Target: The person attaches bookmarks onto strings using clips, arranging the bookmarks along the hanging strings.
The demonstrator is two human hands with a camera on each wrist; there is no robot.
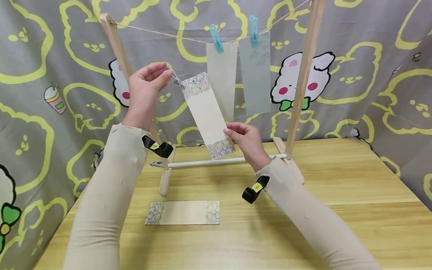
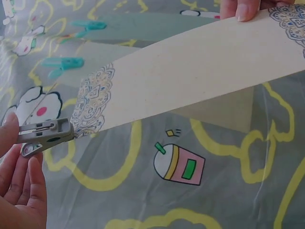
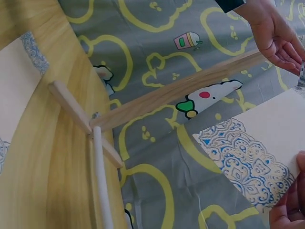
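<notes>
My left hand (image 1: 144, 90) pinches a grey clothespin (image 2: 47, 132) between thumb and fingers. The clothespin's tip is at the upper left corner of a cream paper card (image 1: 208, 115) with blue lace-like patterned ends. Lower down, my right hand (image 1: 249, 143) pinches the card's right edge near its bottom pattern (image 3: 245, 162). The card tilts in the air, in front of a pale sheet (image 1: 224, 76) and a grey-blue sheet (image 1: 257, 74). Those two sheets hang from a string (image 1: 157, 31) by turquoise clothespins (image 1: 216, 38).
A wooden frame (image 1: 305, 76) holds the string between two posts, with a white bar (image 1: 206, 163) low down. Another clothespin (image 1: 156, 164) is by the left foot. A second patterned card (image 1: 183, 213) lies on the wooden table (image 1: 354, 209). Behind hangs a printed grey curtain (image 1: 380, 26).
</notes>
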